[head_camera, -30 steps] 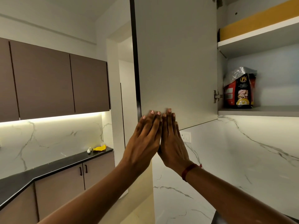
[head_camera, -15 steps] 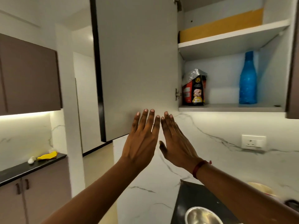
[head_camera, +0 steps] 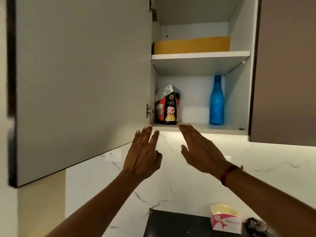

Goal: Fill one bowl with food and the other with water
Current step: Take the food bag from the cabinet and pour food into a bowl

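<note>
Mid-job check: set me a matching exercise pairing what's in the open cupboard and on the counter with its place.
Things:
1 red and black food bag with crumpled silver top
2 blue plastic bottle
3 flat yellow-brown cardboard
4 pink and white paper carton

Places:
A black countertop
B upper shelf
C lower shelf, right
D lower shelf, left

Pairs: 1-D, 2-C, 3-B, 4-A.

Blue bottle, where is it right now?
In the head view, the blue bottle stands upright on the right side of the open cabinet's lower shelf, well apart from the food bag at the shelf's left end.
</note>
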